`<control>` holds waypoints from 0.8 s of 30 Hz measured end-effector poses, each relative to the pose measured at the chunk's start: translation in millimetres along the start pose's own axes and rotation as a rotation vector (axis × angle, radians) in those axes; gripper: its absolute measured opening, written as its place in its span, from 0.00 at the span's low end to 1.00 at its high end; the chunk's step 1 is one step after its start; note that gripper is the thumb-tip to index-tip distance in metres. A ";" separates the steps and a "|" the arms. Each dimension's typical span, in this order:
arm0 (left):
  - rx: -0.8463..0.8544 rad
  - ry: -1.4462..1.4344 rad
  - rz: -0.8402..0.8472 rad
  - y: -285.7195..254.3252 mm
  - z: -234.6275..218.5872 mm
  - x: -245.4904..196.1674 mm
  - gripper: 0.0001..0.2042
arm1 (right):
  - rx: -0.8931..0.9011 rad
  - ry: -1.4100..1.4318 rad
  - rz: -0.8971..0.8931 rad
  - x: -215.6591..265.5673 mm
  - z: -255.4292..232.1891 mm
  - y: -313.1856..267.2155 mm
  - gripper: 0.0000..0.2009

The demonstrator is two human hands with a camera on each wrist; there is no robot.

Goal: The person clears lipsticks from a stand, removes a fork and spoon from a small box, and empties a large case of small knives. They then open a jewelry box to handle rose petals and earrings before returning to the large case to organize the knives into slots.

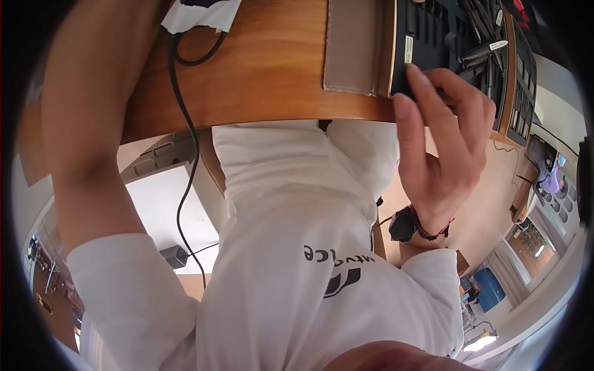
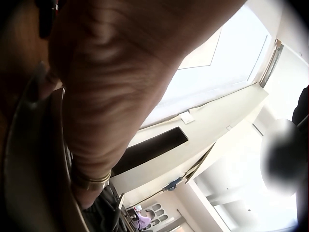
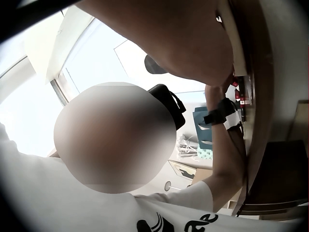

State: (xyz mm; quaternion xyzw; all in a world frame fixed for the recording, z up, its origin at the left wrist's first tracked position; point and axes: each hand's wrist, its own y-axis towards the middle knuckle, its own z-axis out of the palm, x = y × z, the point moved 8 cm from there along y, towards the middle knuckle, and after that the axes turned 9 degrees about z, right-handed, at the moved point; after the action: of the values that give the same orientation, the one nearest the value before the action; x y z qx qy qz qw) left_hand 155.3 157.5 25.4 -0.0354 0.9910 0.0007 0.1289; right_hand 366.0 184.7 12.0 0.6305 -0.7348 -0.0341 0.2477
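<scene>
My right hand [image 1: 442,136] is at the near edge of a black slotted tray [image 1: 422,74] in a brown box. Its index fingertip touches the tray beside a white label strip, with the thumb lower at the edge and the fingers loosely bent. Dark slim pen-like pieces [image 1: 486,52], some labelled, lie heaped in the tray. My left arm reaches out past the top of the head view. In the left wrist view my left hand [image 2: 106,92], a ring [image 2: 91,181] on one finger, spreads over the tray's rim; its fingertips are mostly hidden.
A brown lid flap [image 1: 351,49] lies left of the tray on the wooden table [image 1: 266,74]. A black cable [image 1: 179,111] runs from the left wrist camera [image 1: 204,15] down over the table edge to a small black box [image 1: 174,256]. A second slotted tray [image 1: 525,80] stands at the far right.
</scene>
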 end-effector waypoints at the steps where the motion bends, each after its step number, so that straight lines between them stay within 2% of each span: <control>1: 0.050 -0.047 0.000 -0.3 3.8 0.4 0.50 | 0.007 0.010 -0.018 0.8 1.7 0.5 0.14; 2: -0.015 0.052 0.004 -2.3 6.7 -2.6 0.50 | 0.010 0.013 -0.027 2.0 1.2 1.1 0.14; 5: -0.007 0.064 -0.020 0.7 2.4 -4.8 0.53 | 0.064 0.048 -0.014 1.5 -1.5 8.7 0.14; 8: 0.045 0.058 -0.010 -5.1 10.3 -14.0 0.57 | 0.095 0.074 0.022 -3.3 -2.1 8.4 0.15; 11: 0.077 0.077 -0.035 -5.9 2.5 -26.6 0.57 | 0.081 0.034 0.040 -4.3 1.2 1.1 0.14; 14: 0.187 0.064 -0.087 -6.9 -3.0 -30.0 0.53 | 0.053 0.051 0.000 -4.3 -2.7 3.6 0.14; 15: 0.212 0.060 -0.100 -7.8 -5.6 -30.6 0.52 | 0.035 0.033 -0.007 -10.8 -4.6 5.3 0.14; 18: 0.133 0.043 -0.039 -10.1 -6.2 -31.4 0.50 | -0.263 0.136 0.115 -48.6 -35.8 12.5 0.10; 19: 0.102 0.045 -0.022 -10.8 -7.3 -33.3 0.49 | -0.271 0.123 0.111 -55.9 -42.4 15.3 0.10; 21: 0.167 0.002 -0.024 -9.1 -7.6 -34.3 0.48 | -0.194 0.032 0.275 -78.7 -43.4 22.3 0.10; 22: 0.185 -0.010 -0.026 -8.5 -8.7 -35.4 0.48 | -0.125 -0.001 0.297 -81.0 -39.5 26.7 0.12; 24: 0.218 -0.016 -0.029 -7.4 -9.9 -36.0 0.48 | -0.123 -0.061 0.247 -78.4 -29.7 36.0 0.12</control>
State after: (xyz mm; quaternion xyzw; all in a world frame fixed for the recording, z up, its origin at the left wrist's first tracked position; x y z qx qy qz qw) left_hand 188.0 152.5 44.3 -0.0353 0.9836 -0.1086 0.1397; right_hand 351.8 273.8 25.8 0.5176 -0.8105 -0.0676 0.2658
